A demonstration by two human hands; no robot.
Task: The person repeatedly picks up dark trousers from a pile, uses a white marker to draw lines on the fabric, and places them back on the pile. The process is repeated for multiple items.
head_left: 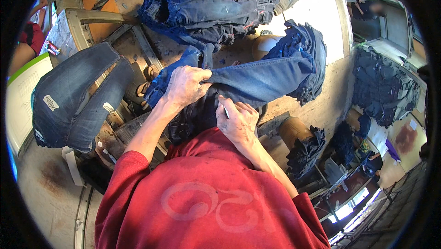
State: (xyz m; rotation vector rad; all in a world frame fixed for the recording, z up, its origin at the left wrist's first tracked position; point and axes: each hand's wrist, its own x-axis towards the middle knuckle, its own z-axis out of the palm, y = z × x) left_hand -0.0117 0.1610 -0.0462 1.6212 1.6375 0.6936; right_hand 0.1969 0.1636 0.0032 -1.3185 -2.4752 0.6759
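A pair of blue denim jeans [266, 79] stretches from above my lap toward the right, its far part lying against a bunched heap of denim [308, 47]. My left hand [186, 83] is closed, pinching the cloth between thumb and fingers near the middle. Just right of it and nearer to me, my right hand [240, 119] is curled round a slim silvery tool [225, 111], of which only a short length shows. Its fingertips are close to the denim. Darker denim [197, 119] hangs below both hands, over my lap.
A big pile of jeans [211, 8] lies beyond my hands. Faded jeans [78, 97] drape at the left, beside a pale plastic chair [27, 93]. At right are a brown cylinder [294, 132] with dark cloth and stacked dark garments [383, 86]. Other people appear at left and right.
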